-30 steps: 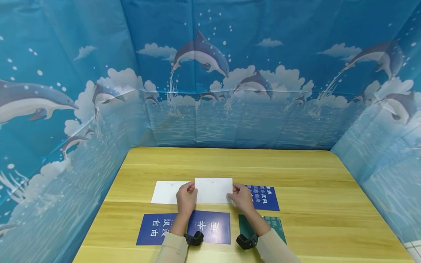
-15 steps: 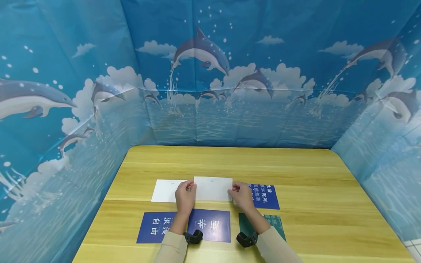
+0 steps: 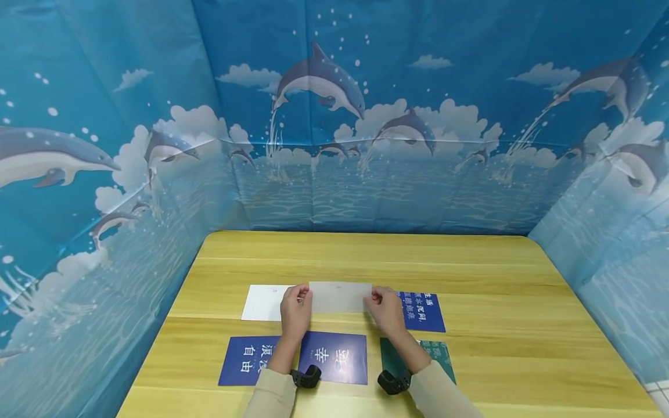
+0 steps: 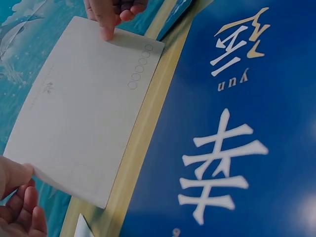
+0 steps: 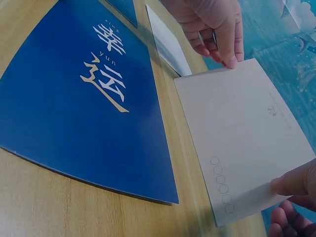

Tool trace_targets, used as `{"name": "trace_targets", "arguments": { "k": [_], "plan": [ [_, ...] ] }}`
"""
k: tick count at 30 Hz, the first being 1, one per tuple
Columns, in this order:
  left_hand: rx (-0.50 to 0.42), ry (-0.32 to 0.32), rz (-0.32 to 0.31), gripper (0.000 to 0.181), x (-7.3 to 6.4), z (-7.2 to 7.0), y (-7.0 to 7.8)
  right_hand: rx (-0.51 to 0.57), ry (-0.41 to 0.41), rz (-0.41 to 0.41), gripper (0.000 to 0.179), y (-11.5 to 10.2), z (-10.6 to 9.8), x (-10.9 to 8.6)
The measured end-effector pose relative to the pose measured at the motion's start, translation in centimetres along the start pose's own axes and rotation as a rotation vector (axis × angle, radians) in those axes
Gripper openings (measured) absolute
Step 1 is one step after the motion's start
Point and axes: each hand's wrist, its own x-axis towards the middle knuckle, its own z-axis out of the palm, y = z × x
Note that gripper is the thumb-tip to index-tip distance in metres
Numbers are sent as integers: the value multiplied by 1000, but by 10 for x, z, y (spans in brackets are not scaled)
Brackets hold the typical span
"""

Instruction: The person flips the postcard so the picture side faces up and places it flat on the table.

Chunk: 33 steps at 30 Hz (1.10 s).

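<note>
A white postcard (image 3: 340, 297) is held up by its two short edges, its printed back with a row of small circles facing me. My left hand (image 3: 296, 310) pinches its left edge between thumb and fingers. On the opposite edge, my right hand (image 3: 385, 312) pinches it the same way; the right thumb lies flat on the card in the right wrist view. Below the held card lies a blue postcard (image 3: 334, 359) with large white and gold characters. What is on the held card's far side is hidden.
Another white card (image 3: 261, 303) lies left of my left hand. A second blue card (image 3: 245, 360) is at front left, a blue text card (image 3: 425, 312) at right, and a green card (image 3: 439, 354) partly under my right forearm. A dolphin curtain (image 3: 334, 174) surrounds the wooden table (image 3: 496, 325).
The held postcard has tilted and now looks shorter and greyer from the head, with both hands still pinching its edges. My right hand has shifted slightly to the right.
</note>
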Motion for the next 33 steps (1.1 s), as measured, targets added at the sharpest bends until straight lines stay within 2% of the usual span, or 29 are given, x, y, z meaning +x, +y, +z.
{"name": "trace_targets", "arguments": {
  "k": [5, 9, 16, 20, 27, 29, 33],
  "plan": [
    [15, -42, 26, 5, 0, -5, 1, -7, -6, 2, 10, 0, -3, -2],
    [13, -86, 18, 6, -2, -11, 4, 5, -23, 27, 13, 0, -5, -3],
    [-3, -135, 22, 10, -7, -14, 1, 42, -11, -7, 12, 6, -6, -6],
    [-24, -162, 25, 12, -10, -16, -1, 101, -35, 39, 13, 10, -6, -8],
    [-73, -272, -87, 17, -14, -19, -1, 205, -83, 106, 15, 14, -8, -9],
    [-101, -303, -101, 19, -14, -20, -1, 235, -105, 140, 15, 15, -9, -9],
    [-159, -352, -81, 20, -15, -22, -4, 290, -160, 191, 18, 15, -13, -9]
  ]
}}
